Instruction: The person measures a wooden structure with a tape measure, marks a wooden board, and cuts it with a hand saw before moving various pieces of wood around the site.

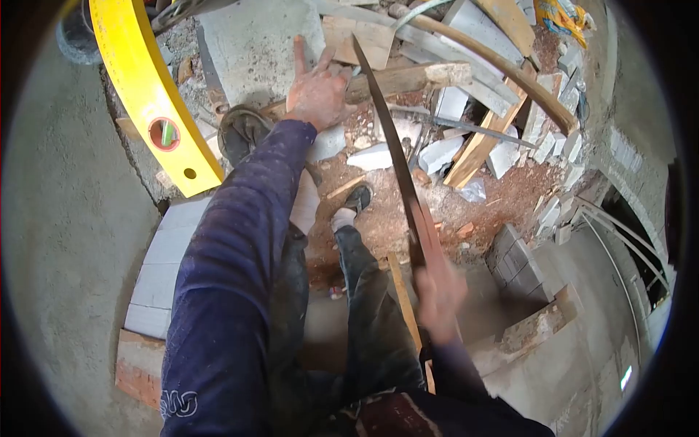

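Note:
My left hand point(319, 91) lies over a rough wooden plank point(415, 79), its fingers spread and pointing away from me over a grey concrete block point(255, 51). In my right hand point(439, 291), blurred by motion, is what looks like a handsaw point(393, 142). Its long dark blade tapers to a point up and left, crossing the plank just right of my left hand. The teeth cannot be made out, and my fingers hide most of the handle.
A yellow spirit level point(149, 87) leans at upper left beside a pale block wall point(173, 240). Broken blocks point(440, 154), a wood strip point(484, 142) and a curved wooden pole point(502, 65) litter the reddish ground. A low block stack point(515, 262) stands at right.

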A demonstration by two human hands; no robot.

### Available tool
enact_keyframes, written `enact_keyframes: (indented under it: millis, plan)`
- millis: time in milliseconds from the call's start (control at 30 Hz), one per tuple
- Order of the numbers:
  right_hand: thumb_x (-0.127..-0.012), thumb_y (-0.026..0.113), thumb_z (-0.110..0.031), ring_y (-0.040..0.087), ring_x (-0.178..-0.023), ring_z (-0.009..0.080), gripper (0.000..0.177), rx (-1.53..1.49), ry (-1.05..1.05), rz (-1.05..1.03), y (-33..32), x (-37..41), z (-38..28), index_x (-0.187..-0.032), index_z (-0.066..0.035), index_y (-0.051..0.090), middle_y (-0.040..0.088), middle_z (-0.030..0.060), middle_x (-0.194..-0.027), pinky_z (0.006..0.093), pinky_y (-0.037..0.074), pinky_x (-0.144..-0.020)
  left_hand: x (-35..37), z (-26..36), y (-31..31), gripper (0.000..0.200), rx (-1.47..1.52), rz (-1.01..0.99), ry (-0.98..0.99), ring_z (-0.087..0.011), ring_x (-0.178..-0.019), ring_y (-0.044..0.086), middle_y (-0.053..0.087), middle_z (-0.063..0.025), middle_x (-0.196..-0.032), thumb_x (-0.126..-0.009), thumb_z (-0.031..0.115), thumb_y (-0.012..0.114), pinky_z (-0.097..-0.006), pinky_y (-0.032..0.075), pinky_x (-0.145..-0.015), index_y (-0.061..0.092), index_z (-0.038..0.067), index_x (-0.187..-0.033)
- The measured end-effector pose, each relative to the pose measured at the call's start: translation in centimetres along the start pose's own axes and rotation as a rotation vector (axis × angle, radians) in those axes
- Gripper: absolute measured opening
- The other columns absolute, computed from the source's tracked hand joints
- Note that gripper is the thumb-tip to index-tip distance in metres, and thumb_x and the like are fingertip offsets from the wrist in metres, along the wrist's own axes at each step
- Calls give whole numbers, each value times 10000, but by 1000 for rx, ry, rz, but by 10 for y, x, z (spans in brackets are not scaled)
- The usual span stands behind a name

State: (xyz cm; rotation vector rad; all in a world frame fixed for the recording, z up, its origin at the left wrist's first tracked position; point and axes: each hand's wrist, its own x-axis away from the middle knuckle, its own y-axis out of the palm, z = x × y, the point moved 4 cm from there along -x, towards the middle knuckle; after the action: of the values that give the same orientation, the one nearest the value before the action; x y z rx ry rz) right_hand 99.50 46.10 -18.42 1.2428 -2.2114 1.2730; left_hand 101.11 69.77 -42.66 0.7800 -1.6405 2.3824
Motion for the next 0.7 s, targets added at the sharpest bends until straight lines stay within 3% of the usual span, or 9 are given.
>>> enact_keyframes:
  millis: [133, 167, 200, 333, 367, 433, 567, 633, 700]
  plan:
    - [-974, 462, -311, 501, -562, 257, 556, -28, -10, -4, -8, 5, 10, -1415, 24, 504, 668, 190, -1065, 378, 383, -533, -3, 1, -8, 613, -31, -74, -13, -211, -1474, 298, 682, -73, -1245, -827, 563, 695, -676, -125, -1173, 622, 169, -1292]
    - [-969, 487, -259, 512, -558, 272, 450, 190, -154, 47, 12, -28, 29, -1308, 19, 589, 626, 180, -844, 400, 368, -533, -4, 2, -7, 640, -25, -106, -20, -200, -1480, 289, 659, -54, -1302, -806, 559, 716, -666, -125, -1176, 615, 208, -1331]
    - [-948, 541, -224, 542, -598, 301, 331, 375, -626, 326, 36, -72, 40, -1174, -3, 641, 569, 166, -739, 418, 368, -543, -5, 3, -5, 640, -26, -105, -16, -200, -1480, 289, 659, -54, -1302, -806, 559, 716, -666, -125, -1176, 615, 208, -1331]
    - [-935, 604, -226, 572, -692, 336, 260, 168, -145, -33, 40, -132, 21, -1101, -27, 623, 589, 166, -867, 432, 385, -574, 9, 1, 17, 645, -10, -3, 13, -200, -1477, 292, 652, -74, -1310, -817, 588, 687, -659, -125, -1180, 620, 198, -1326]
    - [-1011, 429, -231, 461, -540, 287, 311, 82, -337, 231, 28, -80, 9, -958, -19, 651, 518, 141, -680, 406, 336, -519, -4, -3, 10, 648, 12, 115, 19, -201, -1476, 294, 655, -72, -1306, -821, 603, 673, -658, -123, -1181, 622, 196, -1324]
    - [-1024, 339, -412, 525, -574, 249, 560, 43, 14, 123, -7, -12, -25, -1359, -40, 590, 699, 177, -1010, 348, 369, -529, -6, 0, -6, 661, -26, 16, -5, -201, -1475, 295, 658, -67, -1302, -820, 606, 671, -657, -120, -1182, 616, 190, -1331]
    - [-986, 396, -369, 469, -535, 232, 648, 7, -8, -21, -10, -12, -14, -1547, -49, 333, 514, 116, -1468, 317, 361, -495, -4, 1, -3, 657, -9, -43, -2, -204, -1468, 307, 672, -82, -1275, -814, 565, 700, -652, -126, -1184, 617, 162, -1326]
    - [-972, 514, -219, 531, -599, 306, 260, 292, -478, 238, 38, -92, 28, -1117, -42, 637, 613, 169, -891, 424, 382, -530, -2, 5, -3, 654, 24, -14, 17, -207, -1466, 312, 676, -94, -1265, -810, 551, 710, -649, -131, -1184, 621, 149, -1319]
    - [-971, 526, -203, 556, -656, 328, 179, 20, -248, 190, 41, -152, 7, -918, -44, 589, 548, 160, -752, 440, 390, -559, -2, 2, -10, 654, 3, -105, -31, -209, -1467, 310, 682, -80, -1258, -806, 544, 714, -645, -138, -1184, 616, 161, -1326]
